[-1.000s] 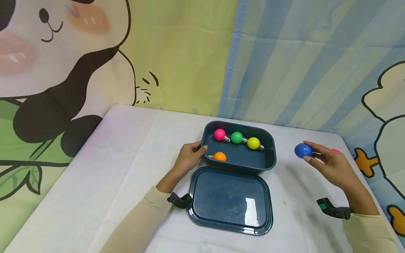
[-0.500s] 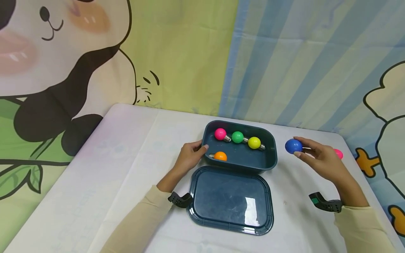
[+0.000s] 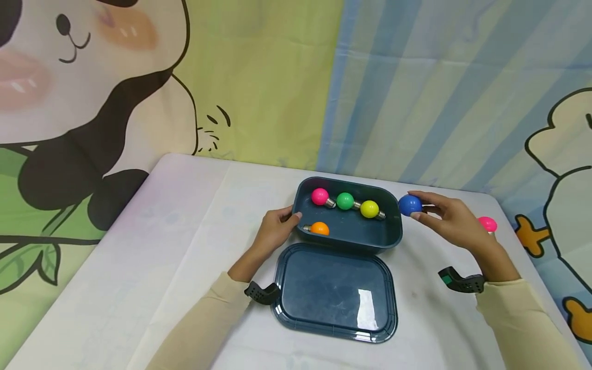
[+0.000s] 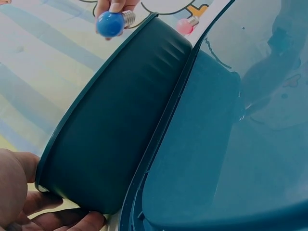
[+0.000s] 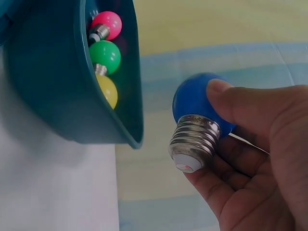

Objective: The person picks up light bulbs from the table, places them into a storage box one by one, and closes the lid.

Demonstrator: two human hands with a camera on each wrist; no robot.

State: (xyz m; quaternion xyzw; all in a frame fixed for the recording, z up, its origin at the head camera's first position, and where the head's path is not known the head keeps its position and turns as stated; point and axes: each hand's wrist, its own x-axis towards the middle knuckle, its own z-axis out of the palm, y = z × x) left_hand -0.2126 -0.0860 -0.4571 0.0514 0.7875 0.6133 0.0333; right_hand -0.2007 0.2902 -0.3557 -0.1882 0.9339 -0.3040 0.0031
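Note:
My right hand (image 3: 450, 218) pinches a blue light bulb (image 5: 199, 101) between thumb and fingers, just off the right end of a dark teal plastic box (image 3: 349, 234). In the right wrist view the bulb's metal screw base points down. The left hand (image 3: 274, 229) grips the box's left end, thumb at the rim and fingers curled under in the left wrist view. Inside the box, a pink bulb (image 3: 320, 196), a green bulb (image 3: 345, 201) and a yellow bulb (image 3: 369, 209) lie along the back. An orange bulb (image 3: 319, 228) lies at the front left.
The box's lid (image 3: 335, 293) lies flat on the white-covered table (image 3: 185, 246), directly in front of the box. Another pink bulb (image 3: 487, 224) rests near the table's right edge, behind the right wrist. A cartoon-printed cloth (image 3: 268, 82) hangs behind the table.
My right hand has moved left with the blue bulb, from the table's right side to the box's right end. The pink bulb behind it has come into view. The left hand stays put.

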